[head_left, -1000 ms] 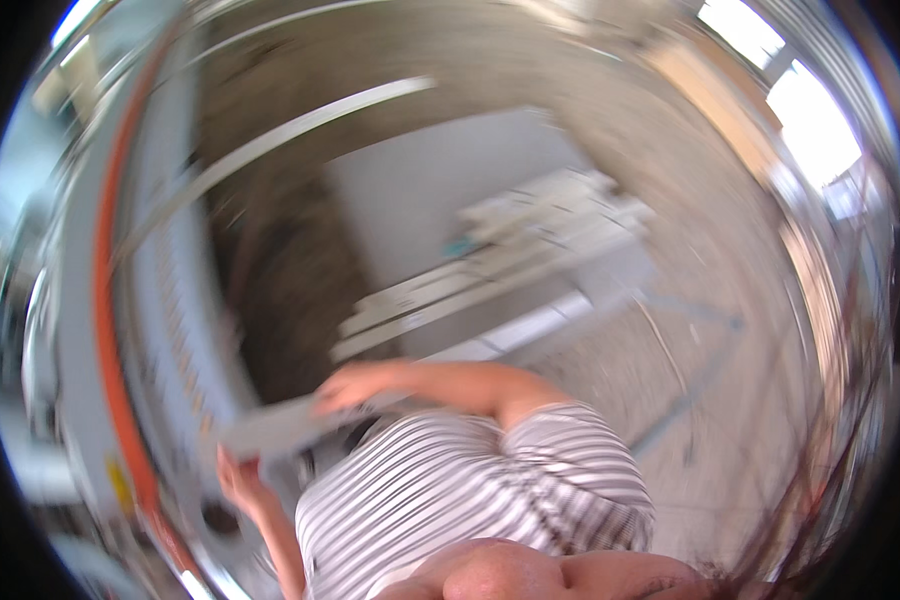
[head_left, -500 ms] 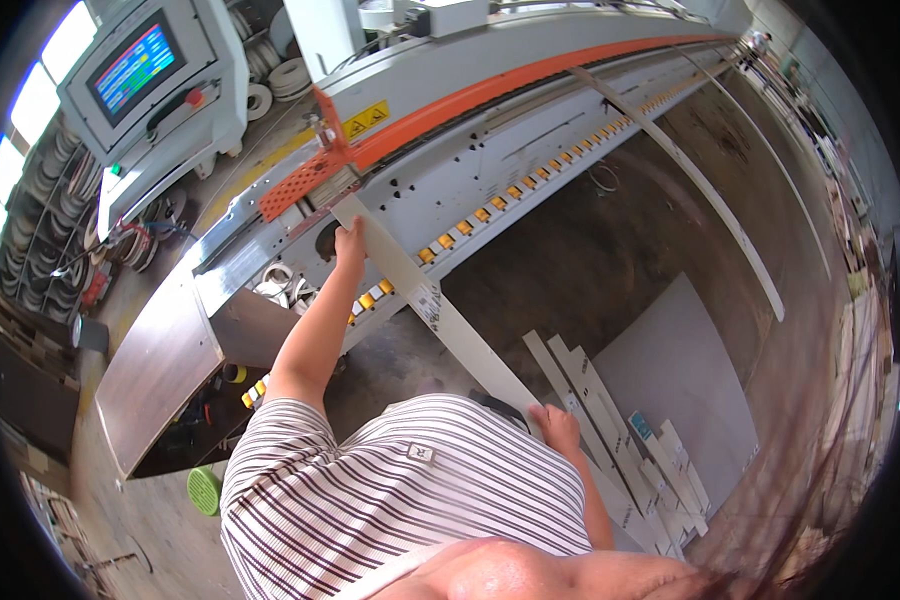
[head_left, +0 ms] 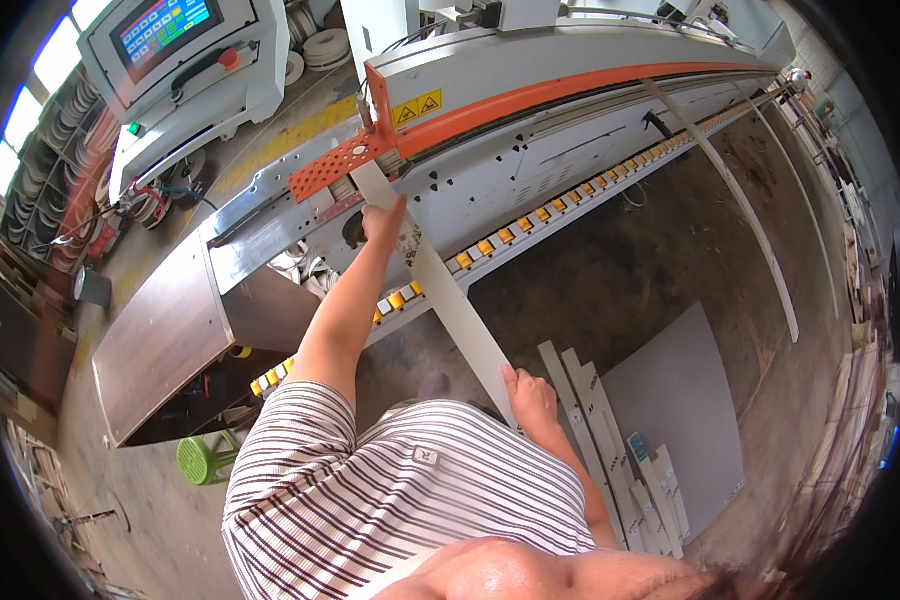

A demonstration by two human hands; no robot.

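A long, narrow pale board slants from the machine back toward my body. Its far end lies at the orange perforated guard of a long grey machine. My left hand grips the board close to that end, with my arm stretched out. Nearer to me, my right hand is closed on the board's right edge, thumb on top. Dark writing shows on the board beside my left hand. My body partly hides the board's near end.
Several pale strips and a grey panel lie to my right. Yellow rollers line the machine's front. At left stand a control panel, a brown cabinet and a green stool. Another person is far off.
Both hands have carried the board forward, and its far end has come up to the orange guard. My right hand has moved away from my body. The whole view has shifted slightly.
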